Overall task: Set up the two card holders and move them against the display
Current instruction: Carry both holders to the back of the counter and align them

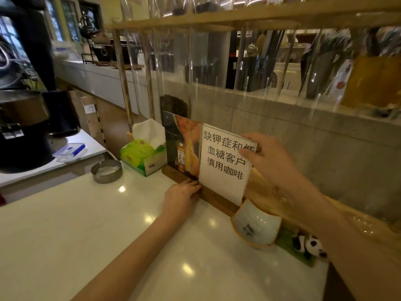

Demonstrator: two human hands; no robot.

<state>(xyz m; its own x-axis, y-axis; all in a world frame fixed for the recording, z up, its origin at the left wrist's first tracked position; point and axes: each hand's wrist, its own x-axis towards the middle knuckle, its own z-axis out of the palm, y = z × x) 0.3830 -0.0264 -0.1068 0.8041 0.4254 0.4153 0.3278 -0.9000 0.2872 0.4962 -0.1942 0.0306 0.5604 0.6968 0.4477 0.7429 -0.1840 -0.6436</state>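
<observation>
Two card holders stand upright side by side on dark wooden bases at the back of the white counter (86, 224). The left card holder (181, 146) shows a dark and orange picture with a bottle. The right card holder (223, 161) shows a white card with black printed characters. My right hand (269, 161) pinches the top right corner of the white card. My left hand (182, 197) rests with its fingertips on the wooden base (214, 197) where the two holders meet. Behind them rises the display of tall clear glass tubes (195, 61) in a wooden frame.
A green tissue box (141, 156) stands left of the holders, with a round metal ashtray (106, 171) in front of it. To the right lie a pale curved ceramic dish (256, 224) and a small panda figure (308, 246). A dark machine (21, 127) stands at far left.
</observation>
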